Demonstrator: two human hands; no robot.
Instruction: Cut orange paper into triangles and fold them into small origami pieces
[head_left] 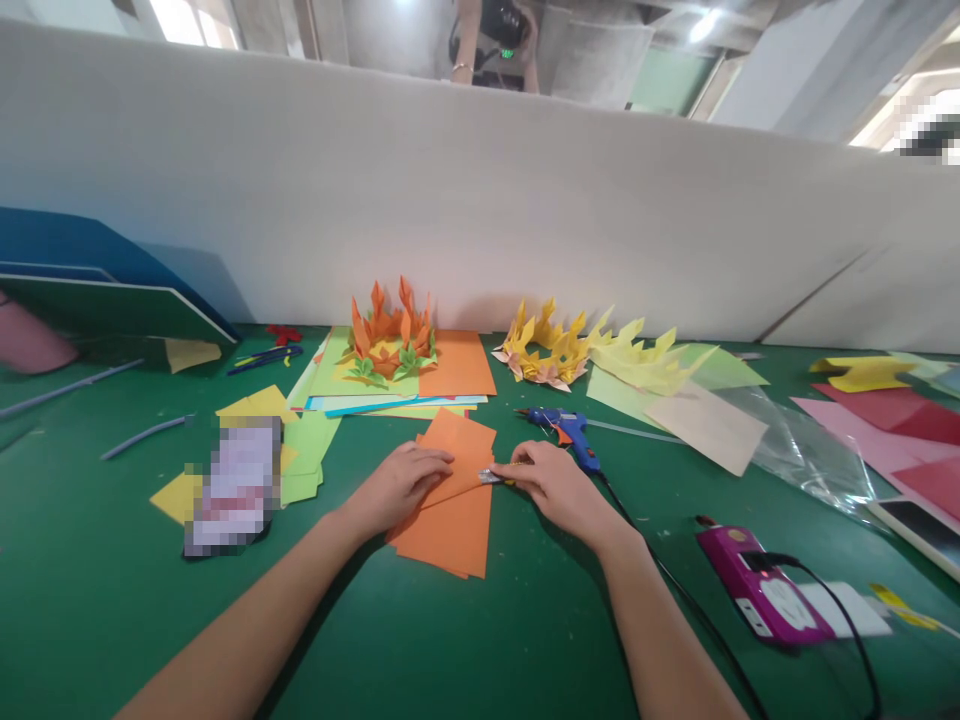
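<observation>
Orange paper sheets [450, 540] lie in a loose stack at the middle of the table, the top one turned slightly against those below. My left hand [405, 480] rests on the stack's left side, fingers stretched over the top sheet [461, 440] and holding nothing. At the right edge of that sheet, my right hand [551, 480] is closed on a utility knife [491, 476]. Its metal end lies over the paper; my fingers cover most of the yellow handle. Just beyond my right hand is a blue glue gun [566, 428].
An orange paper crown [390, 335] and a yellow one [551, 345] stand at the back near the white partition [450, 200]. Green and yellow sheets [304, 450] lie left. A magenta device [757, 580] with a black cable sits at the right.
</observation>
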